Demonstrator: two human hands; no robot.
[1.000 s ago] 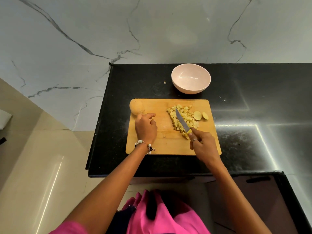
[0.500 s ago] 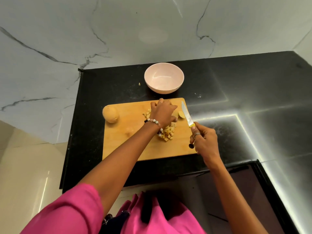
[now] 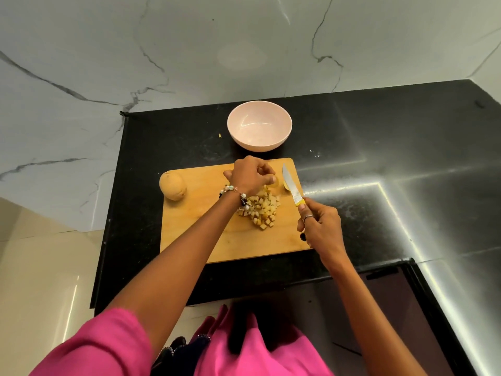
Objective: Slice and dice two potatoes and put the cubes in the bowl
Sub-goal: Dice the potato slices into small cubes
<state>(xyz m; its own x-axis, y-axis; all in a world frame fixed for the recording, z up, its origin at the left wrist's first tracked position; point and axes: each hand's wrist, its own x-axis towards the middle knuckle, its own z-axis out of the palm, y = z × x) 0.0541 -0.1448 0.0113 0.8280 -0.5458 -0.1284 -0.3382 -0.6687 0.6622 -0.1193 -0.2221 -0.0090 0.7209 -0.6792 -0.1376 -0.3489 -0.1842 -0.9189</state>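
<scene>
The rectangular wooden cutting board (image 3: 189, 240) holds everything: a whole tan potato (image 3: 172, 185) at nine o'clock, pale potato cubes (image 3: 264, 210) centre-right. The left hand (image 3: 249, 175) has crossed from beside that potato and curls over the pile's top, apparently gathering a handful. The right hand (image 3: 320, 226), clamped on the yellow-handled knife (image 3: 291, 185), has lifted it aside. The pink round bowl (image 3: 259, 125) at twelve waits empty.

Matt wooden cutting board (image 3: 189, 240), glossy black stone counter (image 3: 379, 137) (speckled), smooth bowl (image 3: 259, 126), metal knife blade (image 3: 290, 183)

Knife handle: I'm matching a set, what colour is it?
Yellow, on the knife in the head view.
</scene>
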